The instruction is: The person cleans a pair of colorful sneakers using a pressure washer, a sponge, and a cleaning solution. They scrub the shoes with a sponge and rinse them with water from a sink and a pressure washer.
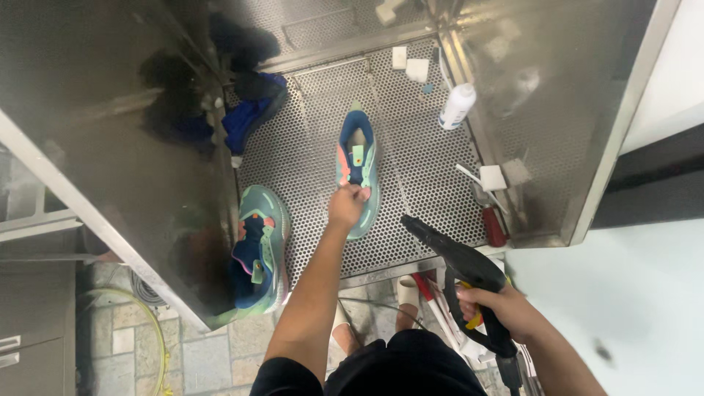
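Steel wash booth, perforated metal floor. Teal sneaker lies mid-floor; left hand pinches its toe end. Looks light, soft, likely slippery wet; grip heel or tongue. Right hand clenches black spray gun, just right of sneaker.

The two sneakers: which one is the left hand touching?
The left hand touches the sneaker in the middle of the perforated tray; the other sneaker lies apart at the tray's left edge.
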